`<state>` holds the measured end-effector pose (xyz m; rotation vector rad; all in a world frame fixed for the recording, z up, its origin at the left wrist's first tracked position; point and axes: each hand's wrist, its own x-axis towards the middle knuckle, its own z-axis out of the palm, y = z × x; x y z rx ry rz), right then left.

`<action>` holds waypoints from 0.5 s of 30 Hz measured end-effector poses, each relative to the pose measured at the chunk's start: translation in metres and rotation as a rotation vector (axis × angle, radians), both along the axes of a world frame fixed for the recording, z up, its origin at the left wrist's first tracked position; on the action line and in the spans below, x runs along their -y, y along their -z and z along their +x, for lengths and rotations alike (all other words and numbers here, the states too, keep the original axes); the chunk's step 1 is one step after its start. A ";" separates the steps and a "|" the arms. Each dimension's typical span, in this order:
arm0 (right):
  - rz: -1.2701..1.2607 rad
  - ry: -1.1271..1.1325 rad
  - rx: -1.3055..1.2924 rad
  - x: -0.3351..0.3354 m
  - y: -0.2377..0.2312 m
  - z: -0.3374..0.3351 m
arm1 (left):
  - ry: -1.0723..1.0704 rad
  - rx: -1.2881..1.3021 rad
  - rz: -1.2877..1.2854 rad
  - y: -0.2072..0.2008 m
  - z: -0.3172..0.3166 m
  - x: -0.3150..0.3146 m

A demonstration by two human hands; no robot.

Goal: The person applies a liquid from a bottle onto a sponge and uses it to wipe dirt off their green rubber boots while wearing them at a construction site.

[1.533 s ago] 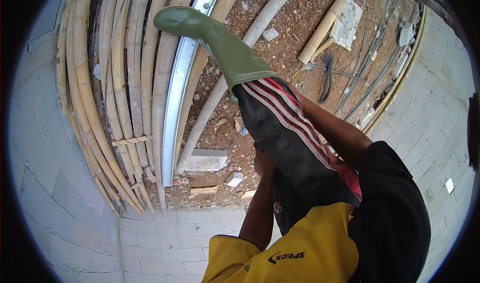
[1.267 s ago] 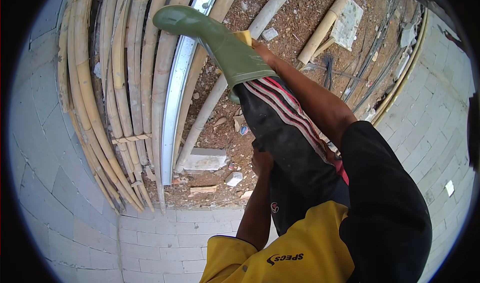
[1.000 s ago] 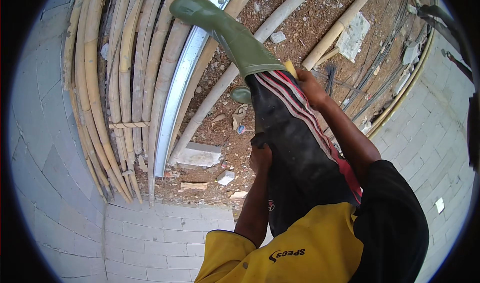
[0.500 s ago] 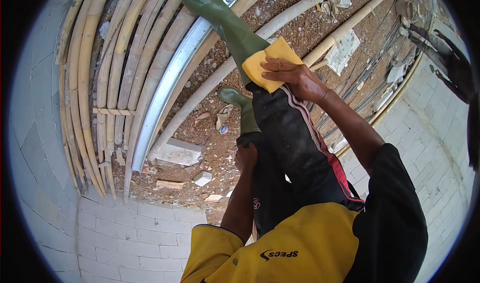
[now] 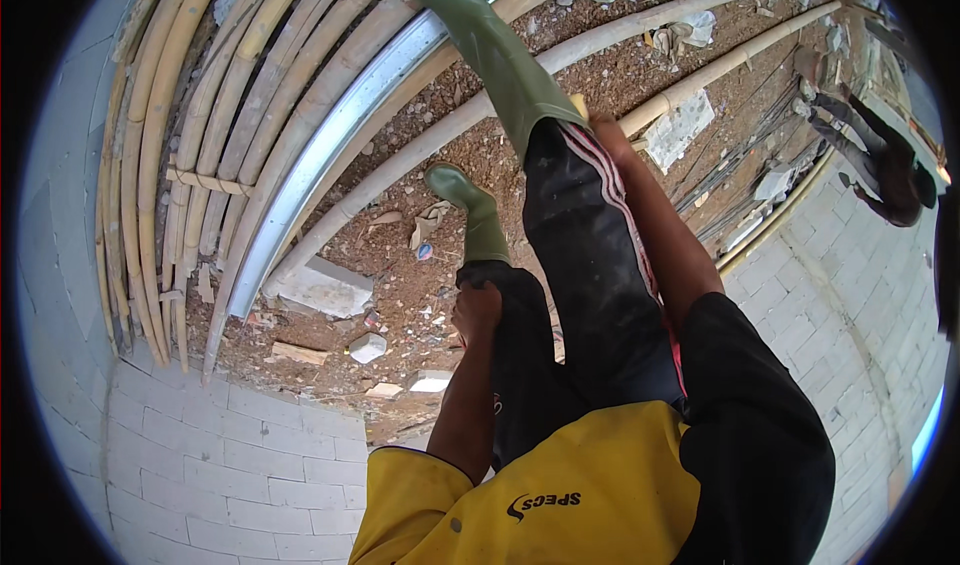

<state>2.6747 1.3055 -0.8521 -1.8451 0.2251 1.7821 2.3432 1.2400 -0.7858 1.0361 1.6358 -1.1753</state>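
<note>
My right leg is stretched out, its green rubber boot (image 5: 490, 50) reaching over the metal channel and poles. At the far side of the boot's top, my right hand (image 5: 608, 133) holds a yellow sponge (image 5: 579, 106); only a small corner shows, and the boot hides most of the fingers. Lower down, my left hand (image 5: 476, 310) rests with curled fingers on the knee of the dark trouser leg (image 5: 515, 290). The other green boot (image 5: 468, 205) stands on the rubble-strewn ground below that knee.
Several bamboo poles (image 5: 150, 165) lie along the left beside a shiny metal channel (image 5: 330, 140). Pale block pieces (image 5: 322, 287) and debris litter the brown soil (image 5: 400, 295). Block walls (image 5: 240, 455) bound the area. A person (image 5: 890, 160) is bent over at the far right.
My right hand has moved with the sponge from the boot's front round to its far side. The view has shifted, and more of the person at the right shows. My left hand stays on the knee.
</note>
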 end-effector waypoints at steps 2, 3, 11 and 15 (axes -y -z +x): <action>0.115 0.076 0.317 -0.010 -0.025 0.040 | -0.015 0.029 0.013 0.004 0.010 0.000; 0.239 0.077 0.426 -0.045 -0.053 0.040 | -0.011 0.019 0.026 0.005 0.004 0.002; 0.761 -2.109 0.701 -0.101 -0.089 -0.016 | -0.167 -0.001 0.026 0.001 -0.001 0.006; 0.603 -2.560 -0.296 -0.062 -0.019 -0.090 | -0.220 -0.034 0.036 -0.001 -0.010 0.012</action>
